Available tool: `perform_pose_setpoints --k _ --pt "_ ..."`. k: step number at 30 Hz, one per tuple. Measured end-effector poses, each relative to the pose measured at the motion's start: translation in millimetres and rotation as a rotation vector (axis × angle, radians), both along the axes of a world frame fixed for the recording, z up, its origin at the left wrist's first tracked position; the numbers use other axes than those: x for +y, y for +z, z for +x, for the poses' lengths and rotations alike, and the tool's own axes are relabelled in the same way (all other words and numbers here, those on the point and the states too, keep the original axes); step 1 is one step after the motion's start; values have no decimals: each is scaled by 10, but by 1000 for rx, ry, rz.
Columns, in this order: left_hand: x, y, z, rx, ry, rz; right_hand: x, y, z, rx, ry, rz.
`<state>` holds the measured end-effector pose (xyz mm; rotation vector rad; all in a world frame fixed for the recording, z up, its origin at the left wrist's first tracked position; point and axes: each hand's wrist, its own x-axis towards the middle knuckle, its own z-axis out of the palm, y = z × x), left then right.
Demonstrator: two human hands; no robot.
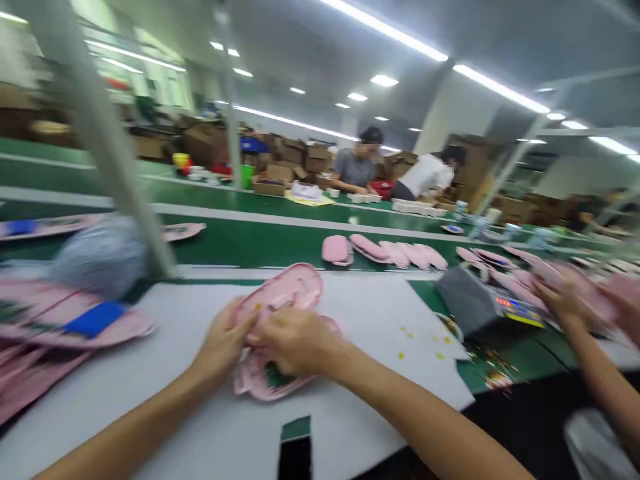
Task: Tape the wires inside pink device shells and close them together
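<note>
No writing can be read anywhere; the frame is motion-blurred, and the lit red digits on the grey scale (483, 305) are only a smear. The left hand (223, 340) and the right hand (295, 340) meet over a pink case (280, 297) lying on the white sheet (150, 373) that covers the near tabletop (505, 357). The left hand's grip is closed on the case's left edge; the right hand lies across its middle with fingers curled onto it, pressing or pinching the pink shell. The case sits mid-sheet, well back from the near edge, with bare white room to its left and right. A stack of pink cases (70, 320) with a blue patch lies at the left edge. Just beyond the sheet's far edge runs a green conveyor (260, 243) carrying a row of pink shells (385, 252). At right, a co-worker's hand (563, 300) reaches among more pink pieces beside the scale.
</note>
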<state>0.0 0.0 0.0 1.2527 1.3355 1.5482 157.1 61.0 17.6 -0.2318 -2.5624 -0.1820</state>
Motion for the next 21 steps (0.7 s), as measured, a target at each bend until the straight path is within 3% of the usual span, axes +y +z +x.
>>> perform_pose_setpoints --k 2,6,12,21 --pt "-44 -50 20 -40 49 23 -62 -6 31 64 -74 -184" --pt "-109 -62 47 -181 13 71 -156 30 5 116 -102 -587" --pt "-244 -47 90 -541 -122 28 -338 -53 -124 90 -191 -539" --pt "-344 -31 104 -530 -160 56 -306 -123 -194 150 -387 -392"
